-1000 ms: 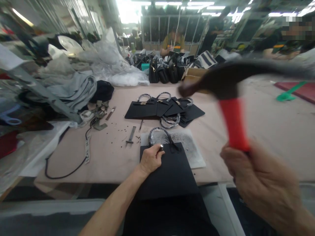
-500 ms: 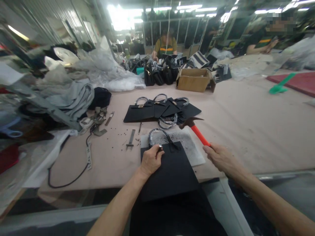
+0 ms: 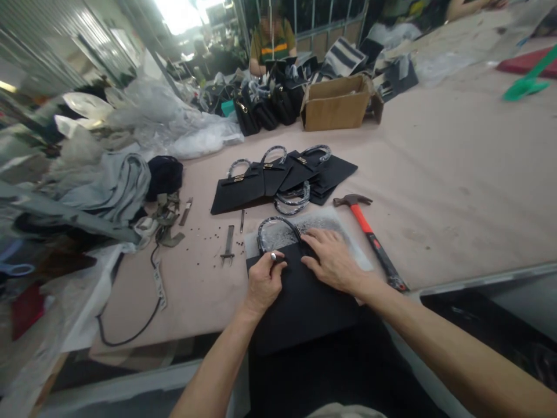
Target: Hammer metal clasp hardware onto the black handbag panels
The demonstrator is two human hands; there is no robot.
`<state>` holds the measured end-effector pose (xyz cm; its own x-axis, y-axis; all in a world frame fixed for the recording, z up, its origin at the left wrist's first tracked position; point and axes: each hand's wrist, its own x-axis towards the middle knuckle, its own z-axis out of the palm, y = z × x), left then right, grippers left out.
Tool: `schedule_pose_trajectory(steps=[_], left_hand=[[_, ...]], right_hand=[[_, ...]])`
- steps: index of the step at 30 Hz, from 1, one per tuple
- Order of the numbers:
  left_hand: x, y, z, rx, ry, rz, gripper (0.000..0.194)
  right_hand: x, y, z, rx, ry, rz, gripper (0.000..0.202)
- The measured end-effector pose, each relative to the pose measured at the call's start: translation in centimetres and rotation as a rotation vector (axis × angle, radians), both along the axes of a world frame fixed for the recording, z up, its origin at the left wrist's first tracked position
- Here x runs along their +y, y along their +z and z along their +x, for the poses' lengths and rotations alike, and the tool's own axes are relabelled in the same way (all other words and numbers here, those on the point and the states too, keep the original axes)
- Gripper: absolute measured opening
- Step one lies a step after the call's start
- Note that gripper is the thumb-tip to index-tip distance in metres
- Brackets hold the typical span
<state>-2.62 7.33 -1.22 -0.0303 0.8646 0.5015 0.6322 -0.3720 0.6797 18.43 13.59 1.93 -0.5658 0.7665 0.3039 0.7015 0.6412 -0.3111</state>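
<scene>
A flat black bag panel [image 3: 300,302] with a wrapped loop handle [image 3: 276,226] lies at the near table edge on a grey speckled pad [image 3: 322,223]. My left hand [image 3: 263,281] pinches a small silver fitting at the panel's top edge. Spread flat, my right hand [image 3: 333,258] presses on the panel's upper right by the handle base. The red-handled hammer [image 3: 369,235] lies on the table just right of the pad, free of either hand.
A stack of finished black panels [image 3: 282,177] lies beyond the pad. A metal tool [image 3: 228,244] and small studs lie to the left. A cardboard box [image 3: 337,104], black bags, plastic sheeting and a seated person are at the far end. A black cable [image 3: 130,331] trails at left.
My right hand swung the hammer down, laid it on the table to the right, and moved onto the panel. My left hand stayed on the fitting.
</scene>
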Motion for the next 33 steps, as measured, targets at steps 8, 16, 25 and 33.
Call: schedule_pose_trajectory(steps=[8, 16, 25, 33], left_hand=[[-0.3, -0.1, 0.0, 0.071, -0.027, 0.096, 0.013], [-0.6, 0.2, -0.3, -0.033, 0.093, 0.003, 0.010], [-0.1, 0.6, -0.6, -0.070, 0.067, -0.046, 0.010], [0.3, 0.9, -0.2, 0.021, -0.004, 0.044, 0.010]], right_hand=[[0.0, -1.7, -1.1, -0.031, -0.024, -0.036, 0.055], [0.2, -1.7, -1.4, -0.024, -0.043, -0.083, 0.056], [0.3, -1.4, -1.4, -0.029, -0.051, -0.097, 0.057], [0.3, -1.6, -1.4, -0.024, -0.058, -0.129, 0.058]])
